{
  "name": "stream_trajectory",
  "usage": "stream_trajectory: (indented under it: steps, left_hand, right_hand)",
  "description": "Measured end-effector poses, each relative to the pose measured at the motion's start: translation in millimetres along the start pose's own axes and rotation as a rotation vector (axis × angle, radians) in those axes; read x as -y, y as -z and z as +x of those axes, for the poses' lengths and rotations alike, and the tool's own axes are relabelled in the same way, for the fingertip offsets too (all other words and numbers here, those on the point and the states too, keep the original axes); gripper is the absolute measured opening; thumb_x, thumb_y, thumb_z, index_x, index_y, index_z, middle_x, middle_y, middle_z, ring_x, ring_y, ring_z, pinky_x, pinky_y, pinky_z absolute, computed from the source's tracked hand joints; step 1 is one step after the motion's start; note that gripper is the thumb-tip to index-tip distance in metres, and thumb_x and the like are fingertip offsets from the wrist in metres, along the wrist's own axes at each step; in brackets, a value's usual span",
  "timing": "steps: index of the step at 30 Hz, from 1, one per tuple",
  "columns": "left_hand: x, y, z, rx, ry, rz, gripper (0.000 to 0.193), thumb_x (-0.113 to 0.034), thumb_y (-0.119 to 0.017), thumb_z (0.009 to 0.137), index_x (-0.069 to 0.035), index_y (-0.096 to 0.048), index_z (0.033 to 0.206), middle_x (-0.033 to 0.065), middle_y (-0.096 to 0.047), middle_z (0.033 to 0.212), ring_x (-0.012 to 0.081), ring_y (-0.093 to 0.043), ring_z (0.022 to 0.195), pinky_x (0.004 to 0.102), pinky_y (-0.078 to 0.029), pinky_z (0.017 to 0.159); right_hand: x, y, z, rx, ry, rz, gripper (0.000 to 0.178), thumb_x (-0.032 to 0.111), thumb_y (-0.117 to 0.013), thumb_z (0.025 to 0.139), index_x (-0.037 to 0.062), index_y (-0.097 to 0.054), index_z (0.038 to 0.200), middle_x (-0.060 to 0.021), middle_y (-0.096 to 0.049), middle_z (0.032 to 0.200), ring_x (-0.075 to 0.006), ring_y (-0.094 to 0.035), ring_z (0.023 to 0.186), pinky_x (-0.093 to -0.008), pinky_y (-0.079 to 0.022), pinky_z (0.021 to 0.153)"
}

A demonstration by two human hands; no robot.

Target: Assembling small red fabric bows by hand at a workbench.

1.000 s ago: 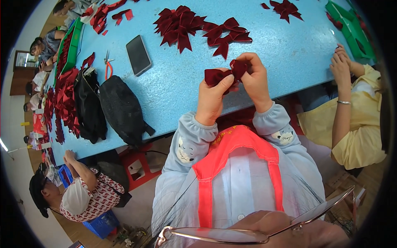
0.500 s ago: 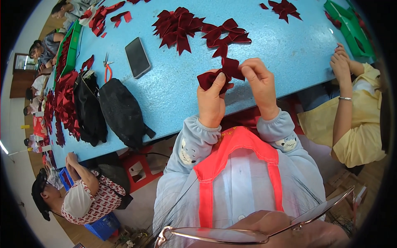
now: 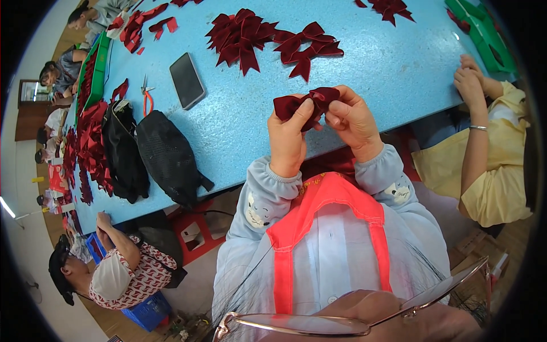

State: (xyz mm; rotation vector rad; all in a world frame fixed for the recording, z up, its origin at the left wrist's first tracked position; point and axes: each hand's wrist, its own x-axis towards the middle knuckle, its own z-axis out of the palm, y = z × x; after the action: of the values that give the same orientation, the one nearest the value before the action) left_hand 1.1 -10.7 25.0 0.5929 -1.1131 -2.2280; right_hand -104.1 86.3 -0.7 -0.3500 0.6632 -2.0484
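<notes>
Between my two hands, above the table's near edge, is a dark red velvet ribbon bow (image 3: 323, 97). My left hand (image 3: 292, 134) pinches its left loop and middle, thumb on top. The fingers of my right hand (image 3: 354, 119) are closed round the right part, partly hiding it. Just beyond my hands, finished-looking bows (image 3: 307, 48) of the same ribbon lie on the table, and a bigger heap of bows (image 3: 239, 40) lies to their left.
On the blue table (image 3: 228, 131) lie a phone (image 3: 187, 81), orange-handled pliers (image 3: 147, 96), a black pouch (image 3: 165, 151) and a black bag (image 3: 118, 151). Green trays (image 3: 484, 40) stand at right and left. Co-workers sit on both sides; a yellow-clad person's hands (image 3: 472, 80) are at right.
My right hand has folded the ribbon's right part inward and turned closer to my left hand. The pinch of my left hand stays on the bow.
</notes>
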Motion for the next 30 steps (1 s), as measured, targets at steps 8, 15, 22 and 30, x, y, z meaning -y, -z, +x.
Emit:
stream_trajectory:
  steps: [8,15,22,30]
  left_hand:
    - [2,-4,2,-0.006,-0.223,0.241,0.02,-0.007,-0.065,0.081,-0.001,-0.057,0.098,0.0053,-0.059,0.088,0.016,-0.059,0.075,0.0252,-0.048,0.063]
    - [-10,11,-1,0.066,-0.113,0.562,0.013,-0.002,-0.065,0.079,-0.003,-0.059,0.091,0.0063,-0.059,0.089,0.0217,-0.058,0.087,0.0289,-0.046,0.072]
    - [-5,14,-1,0.22,-1.05,1.092,0.017,0.003,-0.063,0.07,-0.004,-0.061,0.085,0.0063,-0.06,0.093,0.0276,-0.056,0.089,0.0372,-0.048,0.075]
    - [-4,19,-2,0.351,-1.314,1.24,0.023,-0.006,-0.065,0.061,-0.008,-0.062,0.083,0.0036,-0.056,0.092,0.0243,-0.055,0.092,0.0407,-0.048,0.08]
  right_hand:
    - [3,-7,3,-0.123,0.094,-0.338,0.014,-0.001,-0.059,0.081,0.0039,-0.06,0.094,-0.0036,-0.062,0.084,-0.006,-0.047,0.056,-0.0184,-0.039,0.049]
    - [8,-14,-8,-0.056,0.011,-0.503,0.011,0.002,-0.058,0.083,0.0035,-0.06,0.093,-0.0015,-0.059,0.08,-0.0056,-0.048,0.058,-0.018,-0.039,0.05]
    - [10,-17,-17,-0.09,-0.071,-0.266,0.011,0.003,-0.056,0.082,0.0042,-0.054,0.092,0.001,-0.054,0.08,-0.0059,-0.046,0.062,-0.0183,-0.037,0.055]
    - [16,-19,-23,-0.22,-0.035,-0.199,0.015,0.001,-0.056,0.08,0.0045,-0.055,0.095,0.0005,-0.054,0.084,-0.0065,-0.049,0.073,-0.0196,-0.039,0.066]
